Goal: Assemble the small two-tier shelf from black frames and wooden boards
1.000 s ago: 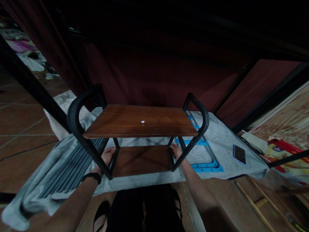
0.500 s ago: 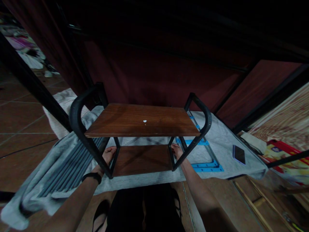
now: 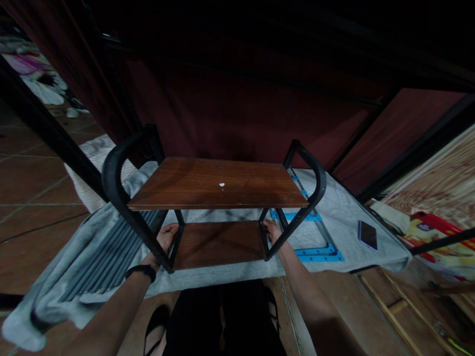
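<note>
A small two-tier shelf rack with a black tubular metal frame stands on the cloth in front of me. Its upper wood-grain board [image 3: 218,193] carries a small white mark, and the lower board [image 3: 220,247] is partly hidden beneath it. My left hand [image 3: 167,237], below a dark wristband, is closed at the lower left bar of the frame. On the other side, my right hand [image 3: 272,231] has its fingers curled around the lower right bar. The upright tubes hide part of both hands.
Grey cloth [image 3: 245,272] covers the low surface. Several grey tubes [image 3: 111,257] lie left of the rack. To the right are blue-cornered metal frames [image 3: 319,254], a phone [image 3: 367,235] and a red-and-yellow package [image 3: 438,237]. A dark red panel [image 3: 230,113] rises behind.
The rack's upper left side appears slightly nearer to me and a little further left. Both hands keep their places on the frame.
</note>
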Demonstrator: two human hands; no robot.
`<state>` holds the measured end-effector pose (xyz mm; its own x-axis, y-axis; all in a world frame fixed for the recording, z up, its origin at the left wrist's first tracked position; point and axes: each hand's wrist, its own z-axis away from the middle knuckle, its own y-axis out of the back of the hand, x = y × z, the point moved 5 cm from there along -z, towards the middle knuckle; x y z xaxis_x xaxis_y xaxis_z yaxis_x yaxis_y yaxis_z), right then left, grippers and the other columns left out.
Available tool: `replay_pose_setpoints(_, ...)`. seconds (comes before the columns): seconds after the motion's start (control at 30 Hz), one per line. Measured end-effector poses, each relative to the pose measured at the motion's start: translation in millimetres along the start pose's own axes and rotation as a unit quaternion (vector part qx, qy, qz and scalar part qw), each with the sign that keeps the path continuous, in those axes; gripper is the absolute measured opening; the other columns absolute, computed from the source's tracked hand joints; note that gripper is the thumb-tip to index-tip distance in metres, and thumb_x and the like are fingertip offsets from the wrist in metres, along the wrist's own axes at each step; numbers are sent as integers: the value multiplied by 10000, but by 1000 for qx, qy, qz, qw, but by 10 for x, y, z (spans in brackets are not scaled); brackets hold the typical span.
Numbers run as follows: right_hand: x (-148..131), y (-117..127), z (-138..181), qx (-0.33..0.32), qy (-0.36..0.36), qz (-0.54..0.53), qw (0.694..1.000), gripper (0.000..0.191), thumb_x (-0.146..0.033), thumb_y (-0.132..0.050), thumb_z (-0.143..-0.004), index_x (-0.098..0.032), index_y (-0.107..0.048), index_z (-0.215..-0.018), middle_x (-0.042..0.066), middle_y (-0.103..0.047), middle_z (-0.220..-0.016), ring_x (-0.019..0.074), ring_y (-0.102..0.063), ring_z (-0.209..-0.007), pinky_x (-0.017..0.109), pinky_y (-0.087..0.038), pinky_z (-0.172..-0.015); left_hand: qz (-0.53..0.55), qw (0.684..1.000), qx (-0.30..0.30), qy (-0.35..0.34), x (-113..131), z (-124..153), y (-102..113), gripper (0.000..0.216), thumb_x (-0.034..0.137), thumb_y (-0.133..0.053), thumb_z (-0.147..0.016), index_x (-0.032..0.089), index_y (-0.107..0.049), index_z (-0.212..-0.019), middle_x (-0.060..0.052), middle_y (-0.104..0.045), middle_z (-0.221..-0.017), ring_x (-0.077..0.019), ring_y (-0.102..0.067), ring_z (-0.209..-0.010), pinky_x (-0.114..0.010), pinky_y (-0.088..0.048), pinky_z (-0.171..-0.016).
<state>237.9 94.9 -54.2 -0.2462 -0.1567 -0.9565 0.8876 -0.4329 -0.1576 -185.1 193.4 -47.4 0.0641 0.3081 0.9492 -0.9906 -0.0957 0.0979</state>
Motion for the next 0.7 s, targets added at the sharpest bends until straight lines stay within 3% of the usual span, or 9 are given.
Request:
replay_pose_setpoints(0.17, 5, 45, 24, 32, 20, -6, 999, 191, -319, -668, -694, -207, -546, -601, -4, -548, -546, 126, -512, -519, 245, -364, -471, -4, 1000, 6, -4, 40, 38, -14, 160, 283, -678, -684, 161, -645, -782, 3, -628, -610, -161, -581, -629, -252, -461, -615)
replay_pose_setpoints(0.7, 10, 0, 8, -1, -5, -17, 1000, 289, -424, -702, -681, -199, -546, -588, -4, -541, -527, 125, -491, -496, 252, -360, -450, -34, 999, 22, -11, 129, 132, -34, 136, 274, -652, -717, 162, -643, -793, -7, -637, -642, -157, -569, -615, -255, -464, -594)
